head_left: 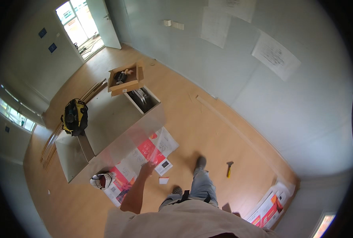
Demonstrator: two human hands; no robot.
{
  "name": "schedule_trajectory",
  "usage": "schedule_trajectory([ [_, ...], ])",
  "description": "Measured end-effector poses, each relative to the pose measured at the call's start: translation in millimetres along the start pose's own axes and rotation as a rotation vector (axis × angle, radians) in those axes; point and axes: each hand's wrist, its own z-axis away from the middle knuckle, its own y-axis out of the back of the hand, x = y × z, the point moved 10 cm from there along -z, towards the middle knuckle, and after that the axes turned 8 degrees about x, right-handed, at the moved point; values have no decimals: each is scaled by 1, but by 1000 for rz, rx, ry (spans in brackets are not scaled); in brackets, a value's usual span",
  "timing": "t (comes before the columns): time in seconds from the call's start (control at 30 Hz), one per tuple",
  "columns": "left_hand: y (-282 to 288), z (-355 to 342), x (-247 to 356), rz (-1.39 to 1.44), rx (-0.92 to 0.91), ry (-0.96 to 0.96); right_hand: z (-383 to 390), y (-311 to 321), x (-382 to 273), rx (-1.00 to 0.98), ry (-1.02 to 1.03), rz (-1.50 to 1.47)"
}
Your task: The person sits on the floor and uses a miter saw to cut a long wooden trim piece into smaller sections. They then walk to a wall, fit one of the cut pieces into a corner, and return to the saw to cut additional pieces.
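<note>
My left hand [147,168] reaches down over a printed red and white sheet [123,168] on the floor. Its fingers look closed, and a pale, see-through strip shows beside them; what they hold is unclear. Along the sheet lies an open, pale cabinet frame [109,115] with a glossy side panel. Near the frame's lower corner sits a white and dark bundle [103,180]. A small white card [163,180] lies below my left hand. At my right side a small brown shape shows by the shirt; my right hand is mostly hidden there.
A black and yellow tool bag [74,117] and an open cardboard box [126,78] rest on the cabinet. A hammer with a yellow handle [229,169] lies right of my feet. Long strips [51,144] lie beyond the cabinet; another printed sheet [271,206] is at lower right.
</note>
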Motion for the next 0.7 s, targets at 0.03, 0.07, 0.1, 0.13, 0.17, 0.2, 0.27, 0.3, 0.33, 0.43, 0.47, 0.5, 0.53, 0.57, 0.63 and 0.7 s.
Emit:
schedule_trajectory([
  [0.03,35,-75,9,140,-130,301,-11,10,-4,-25,-96,-51],
  [0.07,11,-52,-88,-11,71,238,-57,31,-37,-73,-62,-58],
  [0.1,-4,-101,-102,81,85,385,-76,52,-37,-63,-142,-79],
  [0.13,4,-169,-92,177,90,525,-93,77,-36,-40,-215,-106],
  [0.17,13,-205,-84,253,92,694,-119,104,-44,-34,-248,-126],
  [0.2,7,-239,-77,149,55,576,-155,136,-64,-20,-256,-145],
  [0.27,-25,-272,-77,-61,-77,360,-223,215,-91,-23,-298,-173],
  [0.3,-51,-280,-84,252,-133,500,-267,264,-114,1,-302,-207],
  [0.33,-78,-285,-68,66,-129,116,-310,317,-148,19,-294,-237],
  [0.43,-16,-399,0,573,-434,526,-424,483,-236,243,-73,-442],
  [0.47,-8,-423,-3,578,-446,551,-464,542,-278,291,10,-418],
  [0.5,-1,-442,-11,576,-462,584,-494,602,-334,333,147,-345],
  [0.53,8,-462,-28,547,-423,641,-529,651,-373,363,179,-327],
  [0.57,5,-482,-49,531,-407,666,-573,692,-393,408,216,-314],
  [0.63,0,-502,-107,459,-374,759,-613,760,-486,402,279,-423],
  [0.7,-8,-512,-168,435,-317,779,-614,813,-609,346,289,-329],
])
